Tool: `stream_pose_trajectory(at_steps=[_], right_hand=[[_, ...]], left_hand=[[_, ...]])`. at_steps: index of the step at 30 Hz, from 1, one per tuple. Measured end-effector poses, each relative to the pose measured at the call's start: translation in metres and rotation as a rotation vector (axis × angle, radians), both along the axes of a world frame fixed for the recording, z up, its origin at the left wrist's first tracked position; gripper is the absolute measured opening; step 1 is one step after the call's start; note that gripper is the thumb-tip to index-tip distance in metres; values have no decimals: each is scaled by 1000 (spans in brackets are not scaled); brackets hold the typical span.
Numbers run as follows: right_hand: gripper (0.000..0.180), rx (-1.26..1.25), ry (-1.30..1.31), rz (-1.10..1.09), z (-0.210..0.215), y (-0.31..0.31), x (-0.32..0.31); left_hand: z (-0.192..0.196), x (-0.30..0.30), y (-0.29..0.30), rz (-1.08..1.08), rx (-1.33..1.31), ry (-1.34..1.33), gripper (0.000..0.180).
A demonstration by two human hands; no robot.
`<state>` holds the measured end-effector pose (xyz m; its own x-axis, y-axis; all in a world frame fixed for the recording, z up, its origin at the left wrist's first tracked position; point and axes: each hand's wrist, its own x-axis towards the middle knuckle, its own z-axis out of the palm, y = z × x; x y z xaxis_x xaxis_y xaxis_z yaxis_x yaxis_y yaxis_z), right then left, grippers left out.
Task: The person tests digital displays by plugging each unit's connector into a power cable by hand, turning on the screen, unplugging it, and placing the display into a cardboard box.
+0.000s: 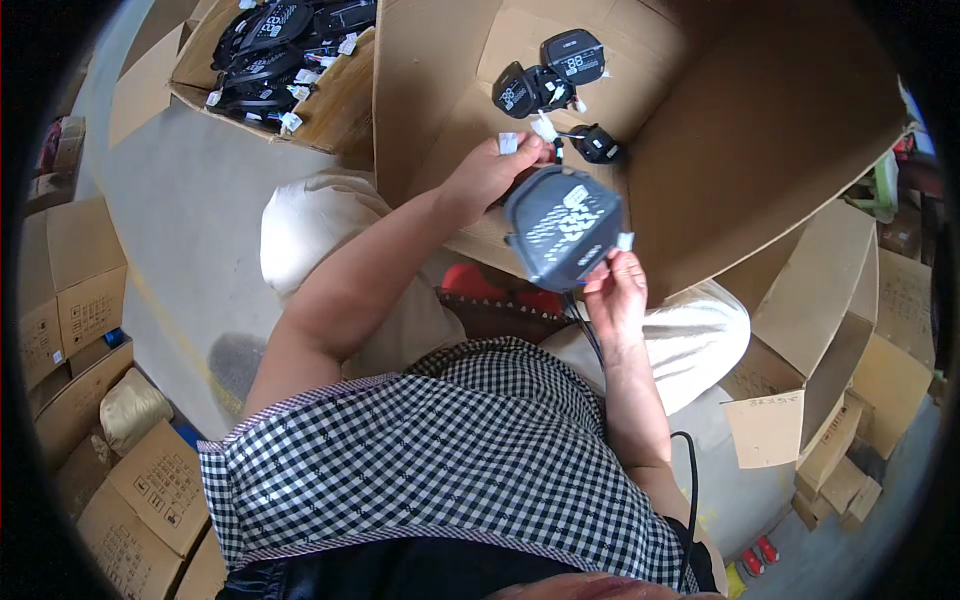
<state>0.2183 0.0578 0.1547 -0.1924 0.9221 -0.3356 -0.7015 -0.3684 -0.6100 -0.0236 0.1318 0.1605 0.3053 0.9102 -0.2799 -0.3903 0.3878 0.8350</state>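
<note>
A dark display panel [565, 228] with a pale printed face is held over the near edge of a large open cardboard box [720, 180]. My right hand [617, 292] is closed on its lower right edge, next to a small white tag [625, 241]. My left hand [505, 172] pinches the panel's cable near a white connector [543, 126], just above the panel; a white label [508, 143] shows by its fingers. Deeper in the box lie several black display units, among them one display [573, 57], another display [514, 90] and a small black part [596, 144].
At the upper left, a smaller carton [330, 115] holds several black displays [262, 66] with white connectors. A red stool seat [470, 283] shows between my knees. More cardboard boxes [88, 275] stand at left, and open cartons [815, 300] at right. A black cable [692, 480] hangs by my right arm.
</note>
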Motion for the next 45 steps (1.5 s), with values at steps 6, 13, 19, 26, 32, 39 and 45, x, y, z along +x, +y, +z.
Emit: stream_pose_trajectory(at_steps=[6, 13, 19, 26, 32, 39, 45], right_hand=[[18, -126, -162, 173, -14, 5, 4], [23, -245, -978, 236, -12, 34, 8], [11, 804, -1788, 154, 59, 72, -33], [14, 1233, -2069, 659, 109, 104, -62], [13, 1230, -2149, 713, 125, 115, -64], [13, 1277, -2024, 1058, 125, 136, -70], [20, 1006, -1672, 974, 85, 162, -62]], left_hand=[[6, 7, -8, -17, 24, -175, 33], [0, 4, 1, -241, 265, 251, 32], [2, -5, 6, -278, 160, 128, 34], [-6, -6, 11, -325, 135, -10, 36], [4, -8, 14, -313, -28, -231, 33], [-3, -2, 13, -268, -209, -305, 21], [-2, -5, 14, -273, -223, -581, 36]])
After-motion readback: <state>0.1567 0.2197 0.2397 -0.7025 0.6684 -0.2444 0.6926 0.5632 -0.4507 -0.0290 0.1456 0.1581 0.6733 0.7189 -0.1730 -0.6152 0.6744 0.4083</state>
